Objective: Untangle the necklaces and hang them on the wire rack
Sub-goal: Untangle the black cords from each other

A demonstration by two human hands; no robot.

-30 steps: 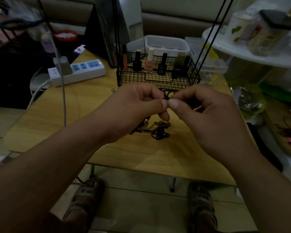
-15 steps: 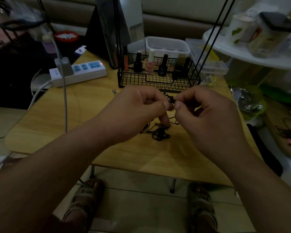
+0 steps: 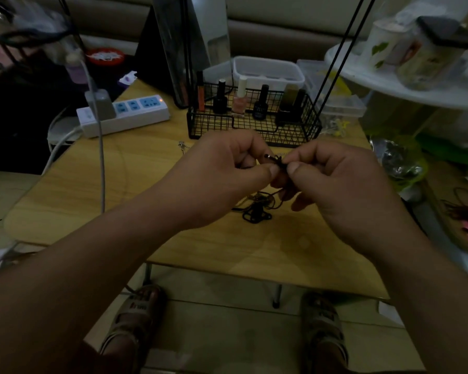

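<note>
necklaces (image 3: 256,215): tangled heap on surface (image 3: 119,190), knot (image 3: 278,161) lifted, pinched between fingers of left hand (image 3: 222,176) and right hand (image 3: 341,182); step: untangling; next likely needs teasing knot loose before hanging on wire rack (image 3: 254,128)

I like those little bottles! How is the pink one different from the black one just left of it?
The pink bottle has a tall white cap; the black bottle is dark all over, cap included. The pink bottle looks a bit taller than the black bottle. Both stand upright in the wire rack.
</note>
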